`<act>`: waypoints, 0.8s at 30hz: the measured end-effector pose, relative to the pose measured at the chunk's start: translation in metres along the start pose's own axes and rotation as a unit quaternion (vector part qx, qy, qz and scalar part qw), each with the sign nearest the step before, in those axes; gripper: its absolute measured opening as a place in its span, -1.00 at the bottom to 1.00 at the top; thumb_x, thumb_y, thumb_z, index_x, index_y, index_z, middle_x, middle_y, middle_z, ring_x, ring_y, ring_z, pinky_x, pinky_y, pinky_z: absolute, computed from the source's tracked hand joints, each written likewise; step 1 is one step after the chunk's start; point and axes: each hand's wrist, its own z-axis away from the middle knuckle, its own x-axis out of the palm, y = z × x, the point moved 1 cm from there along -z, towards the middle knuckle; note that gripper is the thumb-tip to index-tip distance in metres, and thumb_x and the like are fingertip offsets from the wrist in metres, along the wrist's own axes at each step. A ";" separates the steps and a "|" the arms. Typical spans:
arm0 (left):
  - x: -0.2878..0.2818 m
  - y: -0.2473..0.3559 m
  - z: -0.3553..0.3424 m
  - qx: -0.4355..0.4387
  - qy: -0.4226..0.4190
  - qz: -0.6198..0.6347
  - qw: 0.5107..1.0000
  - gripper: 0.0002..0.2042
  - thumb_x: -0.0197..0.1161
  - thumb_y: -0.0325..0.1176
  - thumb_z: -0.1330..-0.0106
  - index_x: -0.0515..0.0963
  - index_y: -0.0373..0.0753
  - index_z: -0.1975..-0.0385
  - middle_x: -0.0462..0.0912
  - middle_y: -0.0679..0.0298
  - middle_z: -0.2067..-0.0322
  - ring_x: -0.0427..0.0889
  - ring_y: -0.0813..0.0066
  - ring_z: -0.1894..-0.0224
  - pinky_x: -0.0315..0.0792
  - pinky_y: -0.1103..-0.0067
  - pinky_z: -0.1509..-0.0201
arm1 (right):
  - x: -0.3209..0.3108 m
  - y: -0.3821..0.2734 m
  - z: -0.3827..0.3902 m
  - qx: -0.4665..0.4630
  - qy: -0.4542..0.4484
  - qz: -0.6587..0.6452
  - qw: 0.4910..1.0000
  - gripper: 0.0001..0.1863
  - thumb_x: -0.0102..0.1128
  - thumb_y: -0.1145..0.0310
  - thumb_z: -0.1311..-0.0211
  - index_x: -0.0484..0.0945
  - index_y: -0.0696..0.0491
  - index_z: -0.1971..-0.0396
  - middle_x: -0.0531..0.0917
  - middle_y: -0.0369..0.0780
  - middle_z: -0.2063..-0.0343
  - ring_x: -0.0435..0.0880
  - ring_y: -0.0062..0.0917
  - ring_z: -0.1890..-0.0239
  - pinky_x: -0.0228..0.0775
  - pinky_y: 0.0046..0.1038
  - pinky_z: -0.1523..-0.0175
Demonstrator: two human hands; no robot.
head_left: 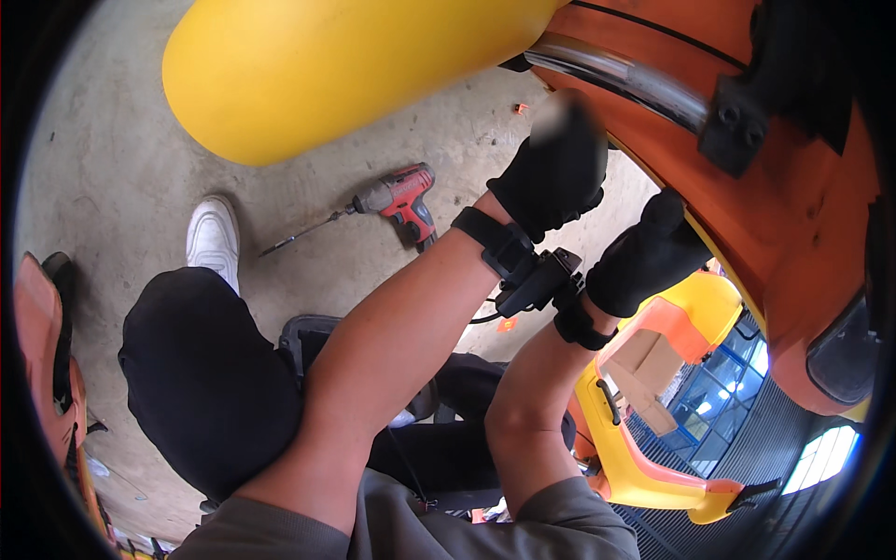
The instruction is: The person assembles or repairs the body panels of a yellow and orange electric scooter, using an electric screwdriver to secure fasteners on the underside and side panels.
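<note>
Both my hands wear black gloves and are raised to the lower edge of a large orange panel (pixel 747 243) with a yellow rim. My left hand (pixel 555 173) is at the panel's edge below a shiny metal strip (pixel 621 75); its fingers look curled, the fingertips are blurred, and whatever they hold is hidden. Nearer to me and to the right, my right hand (pixel 649 257) is closed against the yellow rim. Its thumb side faces up, and the fingers' grip is out of sight. A black device (pixel 537 285) is strapped at my left wrist.
A red and grey power driver (pixel 397 196) with a long bit lies on the concrete floor (pixel 308 191). Above it hangs a big rounded yellow part (pixel 345 75). A black bracket (pixel 737 117) juts from the panel. Yellow-orange bodywork (pixel 635 467) and cardboard (pixel 644 369) are at lower right.
</note>
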 end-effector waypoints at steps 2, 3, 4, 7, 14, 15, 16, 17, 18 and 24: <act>0.001 0.000 0.001 -0.003 0.004 0.002 1.000 -0.46 -0.05 0.19 -0.49 0.12 0.01 0.68 0.03 0.52 0.74 0.10 0.64 0.73 0.04 0.66 0.63 | 0.002 0.000 0.001 0.001 0.020 0.038 0.999 -0.41 0.45 0.44 -0.11 0.40 0.34 -0.09 0.62 -0.13 0.11 0.60 -0.52 0.22 0.51 -0.50 0.08; 0.002 0.001 0.001 -0.004 0.005 0.000 1.000 -0.46 -0.05 0.19 -0.49 0.12 0.01 0.69 0.03 0.52 0.74 0.10 0.64 0.73 0.03 0.66 0.63 | 0.003 0.000 0.000 -0.011 0.032 0.057 0.998 -0.41 0.45 0.44 -0.11 0.39 0.34 -0.09 0.62 -0.13 0.10 0.61 -0.51 0.22 0.52 -0.49 0.07; 0.002 0.002 0.002 -0.005 0.008 -0.002 1.000 -0.46 -0.05 0.19 -0.49 0.12 0.01 0.69 0.03 0.52 0.74 0.10 0.64 0.73 0.03 0.66 0.63 | 0.005 0.001 -0.001 -0.020 0.045 0.074 0.996 -0.40 0.45 0.44 -0.11 0.39 0.35 -0.10 0.63 -0.12 0.09 0.62 -0.49 0.21 0.52 -0.47 0.05; 0.003 0.002 0.004 -0.007 0.016 -0.002 1.000 -0.46 -0.05 0.20 -0.49 0.12 0.01 0.69 0.02 0.52 0.74 0.09 0.64 0.74 0.02 0.66 0.63 | 0.009 0.001 -0.005 -0.096 0.043 0.122 0.987 -0.51 0.33 0.41 -0.21 0.38 0.37 -0.02 0.62 -0.10 0.11 0.60 -0.49 0.17 0.49 -0.50 0.05; 0.001 0.003 0.003 -0.025 0.007 0.016 1.000 -0.44 -0.06 0.22 -0.47 0.09 0.02 0.71 0.00 0.53 0.75 0.05 0.65 0.75 0.00 0.66 0.64 | 0.015 0.005 -0.010 -0.113 0.062 0.148 0.981 -0.63 0.29 0.39 -0.26 0.42 0.34 0.10 0.59 -0.17 0.25 0.52 -0.55 0.28 0.44 -0.53 0.16; 0.000 0.003 0.004 -0.026 0.006 0.018 0.999 -0.43 -0.06 0.23 -0.47 0.07 0.03 0.72 -0.01 0.54 0.75 0.04 0.64 0.75 -0.01 0.65 0.64 | 0.015 0.005 -0.010 -0.112 0.062 0.151 0.980 -0.65 0.29 0.39 -0.27 0.43 0.33 0.12 0.59 -0.18 0.27 0.51 -0.56 0.30 0.43 -0.54 0.17; 0.002 0.001 0.002 -0.030 0.001 0.021 0.999 -0.42 -0.07 0.25 -0.46 0.06 0.03 0.73 -0.02 0.54 0.75 0.03 0.64 0.75 -0.02 0.65 0.64 | 0.013 0.005 -0.011 -0.118 0.065 0.155 0.979 -0.66 0.28 0.39 -0.28 0.44 0.33 0.14 0.58 -0.19 0.29 0.49 -0.56 0.32 0.42 -0.54 0.19; 0.001 0.001 0.002 -0.034 0.002 0.021 0.999 -0.42 -0.07 0.26 -0.46 0.05 0.04 0.74 -0.03 0.54 0.75 0.02 0.64 0.76 -0.02 0.65 0.64 | 0.013 0.005 -0.012 -0.116 0.067 0.158 0.978 -0.68 0.28 0.39 -0.28 0.44 0.32 0.15 0.58 -0.20 0.31 0.48 -0.57 0.33 0.41 -0.55 0.20; 0.002 0.000 0.002 -0.040 0.017 0.022 0.999 -0.41 -0.08 0.27 -0.45 0.03 0.04 0.74 -0.04 0.55 0.76 0.01 0.64 0.76 -0.03 0.64 0.64 | 0.012 0.005 -0.012 -0.117 0.068 0.165 0.977 -0.69 0.27 0.39 -0.29 0.45 0.32 0.17 0.57 -0.21 0.33 0.47 -0.58 0.35 0.40 -0.55 0.22; -0.003 0.002 0.000 -0.024 0.008 -0.007 1.000 -0.44 -0.09 0.25 -0.47 0.10 0.03 0.71 0.01 0.53 0.75 0.05 0.65 0.74 0.00 0.65 0.64 | 0.015 0.004 -0.006 -0.118 0.082 0.210 0.967 -0.75 0.24 0.37 -0.33 0.49 0.29 0.28 0.55 -0.27 0.45 0.40 -0.63 0.45 0.36 -0.58 0.31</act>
